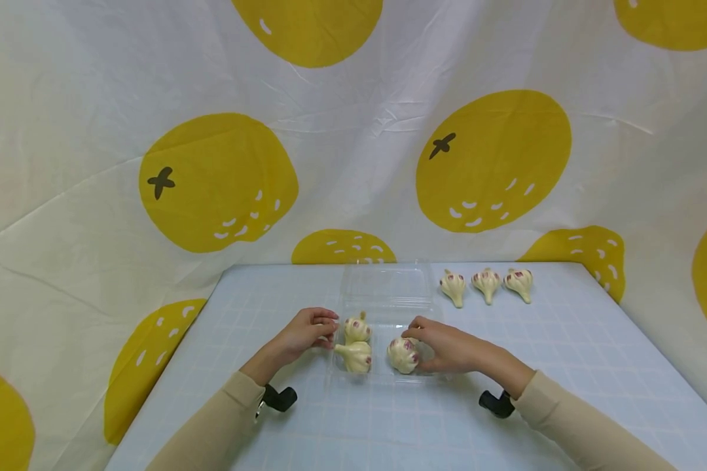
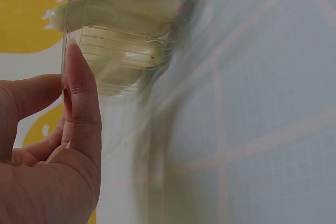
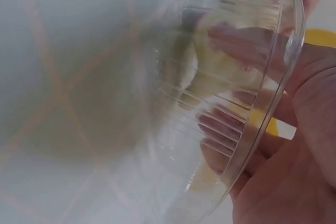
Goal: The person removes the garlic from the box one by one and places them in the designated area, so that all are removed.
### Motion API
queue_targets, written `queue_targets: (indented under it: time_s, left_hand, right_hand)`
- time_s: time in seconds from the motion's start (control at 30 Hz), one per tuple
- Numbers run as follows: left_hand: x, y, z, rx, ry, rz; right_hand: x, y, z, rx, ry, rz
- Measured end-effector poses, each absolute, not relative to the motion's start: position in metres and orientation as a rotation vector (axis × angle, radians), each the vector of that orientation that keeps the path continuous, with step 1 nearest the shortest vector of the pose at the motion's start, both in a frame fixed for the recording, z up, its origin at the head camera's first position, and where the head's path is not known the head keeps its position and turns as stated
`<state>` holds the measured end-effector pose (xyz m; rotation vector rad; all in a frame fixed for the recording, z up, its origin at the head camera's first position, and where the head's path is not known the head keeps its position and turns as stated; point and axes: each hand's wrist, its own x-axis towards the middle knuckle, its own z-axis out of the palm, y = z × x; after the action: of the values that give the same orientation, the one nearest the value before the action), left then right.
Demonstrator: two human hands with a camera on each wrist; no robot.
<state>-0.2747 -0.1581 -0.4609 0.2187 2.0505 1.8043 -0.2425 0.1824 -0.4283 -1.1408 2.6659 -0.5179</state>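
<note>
A pale backdrop (image 1: pixel 82 124) w/ big yellow fruit print begins at far L & runs behind a light-blue checked table (image 1: pixel 353 432). Next along, a beige L sleeve (image 1: pixel 212 422), then a black wrist device (image 1: pixel 279 398) under the person's L wrist. The left hand (image 1: pixel 306 332) pinches the L rim of a clear plastic container (image 1: pixel 380 358) btwn thumb & fingers, per the L wrist view. Inside, at the container's L end, sit two cream-&-purple garlic bulbs: the rear bulb (image 1: pixel 357 330), stem pointing away from the person, & just in front of it the front bulb (image 1: pixel 356 358), stem pointing L. The clear lid (image 1: pixel 387 284) lies open behind the base. In the container's R part, a third bulb (image 1: pixel 402 356) is gripped by the right hand (image 1: pixel 448 347), its fingers reaching over the R rim; whether that bulb touches the container floor is hard to tell thru the glare. At back R, three more bulbs (image 1: pixel 486 283) lie in a row on the table, stems twd the person. A second black device (image 1: pixel 497 404) & the beige R sleeve (image 1: pixel 577 418) show at front R
</note>
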Motion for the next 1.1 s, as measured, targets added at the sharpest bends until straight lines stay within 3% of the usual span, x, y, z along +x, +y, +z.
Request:
queue_targets:
  time_s: [0.43, 1.1]
  left_hand:
    - [-0.276, -0.158, -0.462, 0.213, 2.058, 1.798]
    - [-0.275, -0.159, -0.461, 0.227, 2.029, 1.813]
  right_hand:
    - [-0.255, 0.182, -0.427, -1.258, 2.526, -0.56]
    - [-0.255, 0.171, -0.428, -1.159, 2.427, -0.66]
